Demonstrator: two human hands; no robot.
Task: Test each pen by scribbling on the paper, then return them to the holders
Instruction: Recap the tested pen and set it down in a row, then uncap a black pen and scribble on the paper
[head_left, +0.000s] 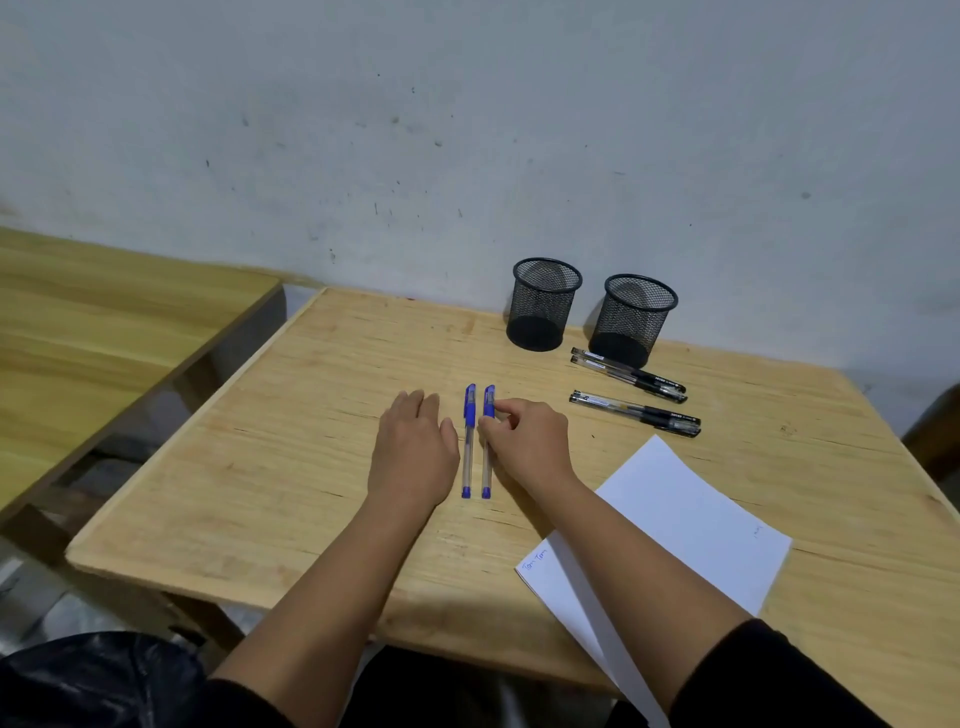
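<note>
Wooden table (291, 457) against a scuffed wall: we are resting our left hand (413, 457) flat, fingers relaxed, and pinching the right blue pen (487, 441) with our right hand (527, 441); left blue pen (468, 441) lying alongside; black pens (631, 392), two mesh holders (545, 304) and paper (675, 525) sitting to the right.

Paper (691, 519): blue handwriting "Tom Tom" at near-left corner; small scribble near right edge, unreadable.

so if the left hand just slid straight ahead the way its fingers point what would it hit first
Probably nothing: the left hand lies flat pointing toward the far table edge, and only bare wood shows ahead. The blue pens lie to its right, off that line, and the wall follows.
</note>
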